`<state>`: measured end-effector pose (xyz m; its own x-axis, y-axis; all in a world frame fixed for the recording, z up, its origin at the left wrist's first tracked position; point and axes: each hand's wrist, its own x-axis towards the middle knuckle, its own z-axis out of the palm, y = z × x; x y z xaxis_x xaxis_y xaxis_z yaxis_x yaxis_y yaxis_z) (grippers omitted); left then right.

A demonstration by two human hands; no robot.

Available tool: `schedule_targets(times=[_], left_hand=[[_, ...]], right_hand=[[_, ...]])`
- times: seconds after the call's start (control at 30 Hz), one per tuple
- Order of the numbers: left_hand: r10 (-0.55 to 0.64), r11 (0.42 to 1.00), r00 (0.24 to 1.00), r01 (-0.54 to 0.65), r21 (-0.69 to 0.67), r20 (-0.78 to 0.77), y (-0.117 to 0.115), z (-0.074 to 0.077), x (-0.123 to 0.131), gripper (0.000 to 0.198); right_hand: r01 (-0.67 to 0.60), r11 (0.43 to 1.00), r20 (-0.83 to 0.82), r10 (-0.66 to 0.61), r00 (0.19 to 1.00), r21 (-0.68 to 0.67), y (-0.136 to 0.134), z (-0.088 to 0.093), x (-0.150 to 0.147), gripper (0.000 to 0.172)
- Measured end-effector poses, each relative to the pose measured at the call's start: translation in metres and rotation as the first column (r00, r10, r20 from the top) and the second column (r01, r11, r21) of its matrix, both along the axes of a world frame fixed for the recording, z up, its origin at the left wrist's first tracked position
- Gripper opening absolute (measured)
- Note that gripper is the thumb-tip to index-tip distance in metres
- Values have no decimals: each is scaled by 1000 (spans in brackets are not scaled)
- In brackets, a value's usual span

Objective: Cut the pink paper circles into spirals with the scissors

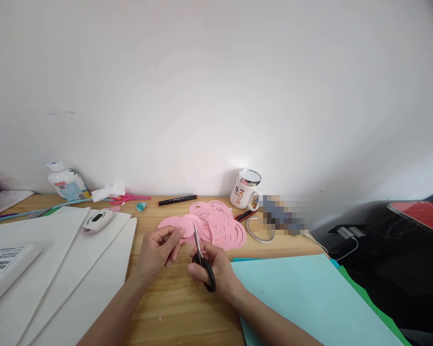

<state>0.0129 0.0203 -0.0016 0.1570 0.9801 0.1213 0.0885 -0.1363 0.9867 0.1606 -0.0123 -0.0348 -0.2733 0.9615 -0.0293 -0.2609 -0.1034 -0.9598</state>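
Note:
Between thumb and fingers, my left hand (162,247) pinches a pink paper circle (190,225) by its near left edge. My right hand (216,266) is closed around the black handles of a pair of scissors (204,263). The blades point up and away, right at the circle; whether they are cutting into it I cannot tell. Behind both hands a heap of pink paper rings (225,229) lies on the wooden table (176,307). Another pink paper piece (168,223) shows just beyond my left fingers.
White sheets (104,259) cover the left, under a white box (7,269). Light blue paper (296,293) lies at right. Along the wall stand a white mug (242,192) and a white bottle (68,182), with a black marker (178,200) and pink scissors (130,198) between them.

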Motion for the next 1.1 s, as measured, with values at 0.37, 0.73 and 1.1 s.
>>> schedule_targets(times=[0.37, 0.73, 1.1], left_hand=[[-95, 995, 995, 96, -39, 35, -1, -3, 2, 34], [-167, 985, 984, 162, -65, -70, -3, 0, 2, 40], [-174, 983, 983, 171, -62, -59, -1, -3, 2, 39]], right_hand=[[39, 999, 11, -39, 999, 18, 0, -2, -1, 45], [-31, 996, 23, 29, 999, 88, 1, 3, 0, 51], [-29, 996, 9, 28, 1000, 89, 3, 4, 2, 51]])
